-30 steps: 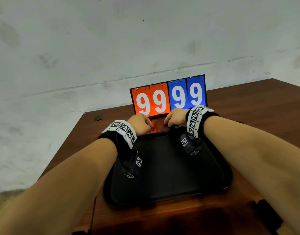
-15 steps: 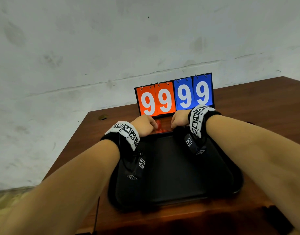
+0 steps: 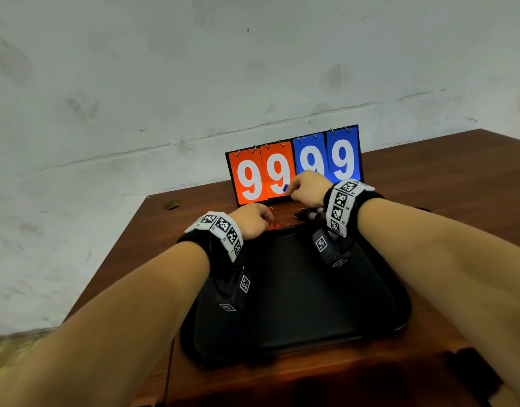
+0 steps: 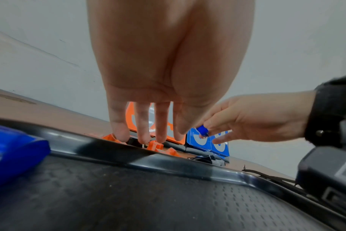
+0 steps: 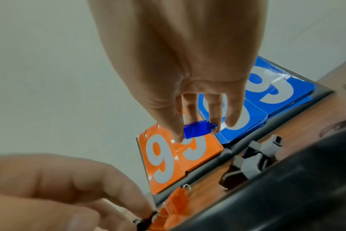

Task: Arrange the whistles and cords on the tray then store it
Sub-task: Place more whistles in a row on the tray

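- Just past the tray's (image 3: 297, 304) far rim, both hands are working on the bench (image 3: 446, 177) in front of the scoreboard (image 3: 294, 165).
- The right hand (image 3: 308, 190) is pinching a blue whistle (image 5: 198, 129) between thumb and fingers, holding it up in the air before the scoreboard's cards.
- The left hand (image 3: 251, 220) is reaching down with fingers (image 4: 142, 123) nearly straight, their tips touching the orange whistles (image 5: 174, 207) lying just beyond the tray; a black cord end (image 5: 146, 222) is lying at its fingertips, though I cannot tell whether it is pinching it.
- Below the right hand, grey whistles (image 5: 257, 154) are lying on the bench between the scoreboard and the tray.
- A blue thing (image 4: 12, 154), blurred, is showing at the left hand's left on the tray.
- Thin black cords (image 4: 271, 176) are lying on the bench to the right of the right hand.
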Demonstrator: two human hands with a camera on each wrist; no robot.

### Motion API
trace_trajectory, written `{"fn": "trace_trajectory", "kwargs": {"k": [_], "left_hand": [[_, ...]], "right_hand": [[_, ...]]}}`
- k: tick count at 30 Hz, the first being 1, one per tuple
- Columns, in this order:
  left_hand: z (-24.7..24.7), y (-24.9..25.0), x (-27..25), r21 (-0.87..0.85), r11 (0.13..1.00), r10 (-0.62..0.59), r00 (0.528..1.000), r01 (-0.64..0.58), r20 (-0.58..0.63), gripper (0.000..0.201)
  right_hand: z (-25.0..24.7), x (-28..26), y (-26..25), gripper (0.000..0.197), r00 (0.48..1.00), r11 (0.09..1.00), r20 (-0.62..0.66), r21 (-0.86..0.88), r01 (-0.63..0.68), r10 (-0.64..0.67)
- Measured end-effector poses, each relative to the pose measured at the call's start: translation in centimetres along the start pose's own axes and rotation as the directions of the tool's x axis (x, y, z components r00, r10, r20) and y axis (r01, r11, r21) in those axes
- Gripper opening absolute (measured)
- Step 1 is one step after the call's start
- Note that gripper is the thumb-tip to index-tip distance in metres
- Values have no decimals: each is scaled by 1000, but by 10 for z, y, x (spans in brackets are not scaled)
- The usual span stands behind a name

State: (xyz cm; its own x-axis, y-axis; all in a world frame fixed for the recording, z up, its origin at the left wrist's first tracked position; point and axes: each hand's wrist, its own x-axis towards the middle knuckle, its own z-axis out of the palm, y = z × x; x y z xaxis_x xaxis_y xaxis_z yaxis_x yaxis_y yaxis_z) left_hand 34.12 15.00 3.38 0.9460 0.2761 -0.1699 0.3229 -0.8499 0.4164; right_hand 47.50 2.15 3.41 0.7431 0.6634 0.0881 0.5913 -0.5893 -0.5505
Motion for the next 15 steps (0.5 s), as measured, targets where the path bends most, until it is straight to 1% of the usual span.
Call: {"fn": "trace_trajectory", "kwargs": {"k": [2, 5, 8, 11, 15], "left_hand": [[2, 5, 0, 26, 1000, 11, 1000, -11, 20, 32], [5, 10, 1, 67, 997, 22, 998, -26, 53, 35], [6, 14, 1, 121, 992, 29, 998, -36, 59, 37], [7, 16, 2, 155, 988, 7, 997, -19, 80, 42], [11, 15, 5, 193, 981, -35, 993, 13, 114, 49]], "right_hand": [[-7, -8, -1, 26, 999, 996, 8, 79, 39, -39], [-12, -19, 1, 34, 995, 985, 71, 164, 51, -63], [-11, -28, 4, 39, 989, 968, 147, 252, -15, -23], [-11, -34, 9, 37, 981, 939, 192, 337, -62, -4], [-11, -43, 13, 34, 970, 866, 243, 483, -128, 8]]}}
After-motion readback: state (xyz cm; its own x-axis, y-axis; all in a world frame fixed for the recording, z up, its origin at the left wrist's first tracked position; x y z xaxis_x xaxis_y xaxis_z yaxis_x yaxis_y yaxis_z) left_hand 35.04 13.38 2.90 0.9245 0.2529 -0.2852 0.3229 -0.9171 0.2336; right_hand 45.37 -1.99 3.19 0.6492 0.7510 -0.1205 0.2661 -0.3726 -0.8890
